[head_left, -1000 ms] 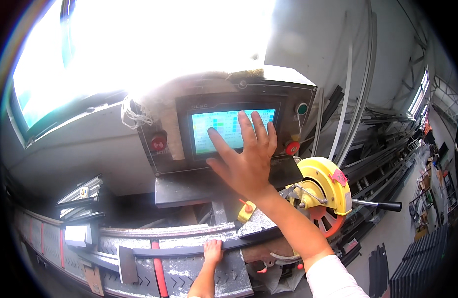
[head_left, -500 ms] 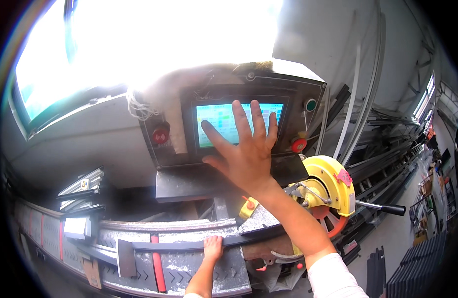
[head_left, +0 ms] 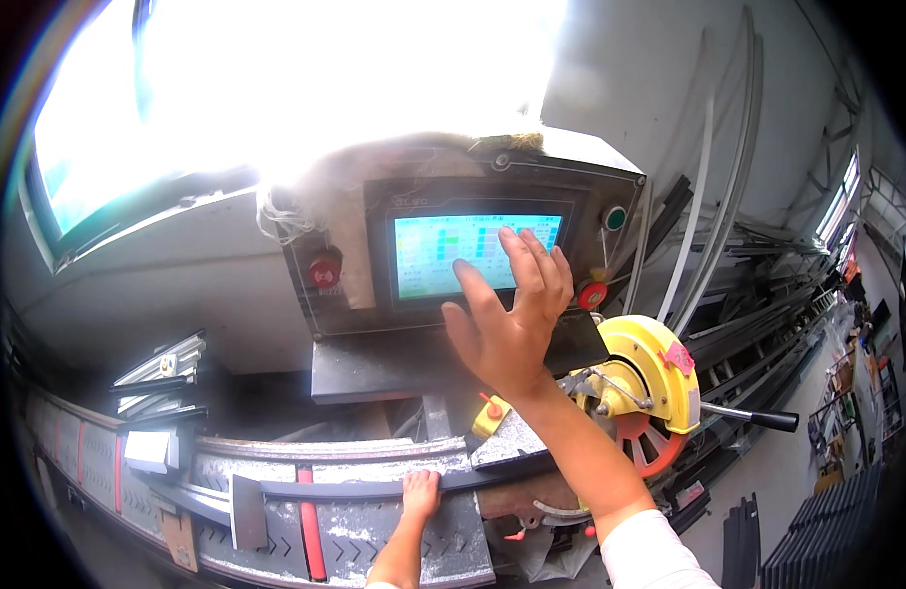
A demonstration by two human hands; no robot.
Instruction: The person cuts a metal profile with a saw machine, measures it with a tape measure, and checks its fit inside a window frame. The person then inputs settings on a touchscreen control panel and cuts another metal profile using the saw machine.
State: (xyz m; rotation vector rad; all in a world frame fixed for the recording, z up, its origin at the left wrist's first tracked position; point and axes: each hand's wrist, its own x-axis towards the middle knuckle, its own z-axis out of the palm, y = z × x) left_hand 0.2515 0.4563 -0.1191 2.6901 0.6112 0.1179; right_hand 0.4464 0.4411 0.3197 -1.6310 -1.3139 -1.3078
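Observation:
My right hand (head_left: 517, 324) is raised before the lit touchscreen (head_left: 422, 260) of a dark control box (head_left: 335, 319). Its fingers are apart and partly bent, holding nothing; whether a fingertip touches the glass I cannot tell. Lower down, my left hand (head_left: 421, 494) has its fingers curled over a long dark profile bar (head_left: 340, 489) lying across the machine bed (head_left: 374, 535). The bar's left end meets an upright grey stop plate (head_left: 247, 512). Toward its right end stands a saw with a yellow guard (head_left: 635, 344).
Red buttons (head_left: 324, 270) and a green button (head_left: 614, 217) flank the screen. A black-gripped lever (head_left: 772, 420) juts right from the saw. A small yellow block (head_left: 490, 417) sits behind the bar. Long profiles lean at the right wall; stacked dark bars (head_left: 826, 530) stand lower right.
My right hand has drawn down and slightly right from the screen, its spread fingers bending and coming closer together. My left hand stays on the profile bar.

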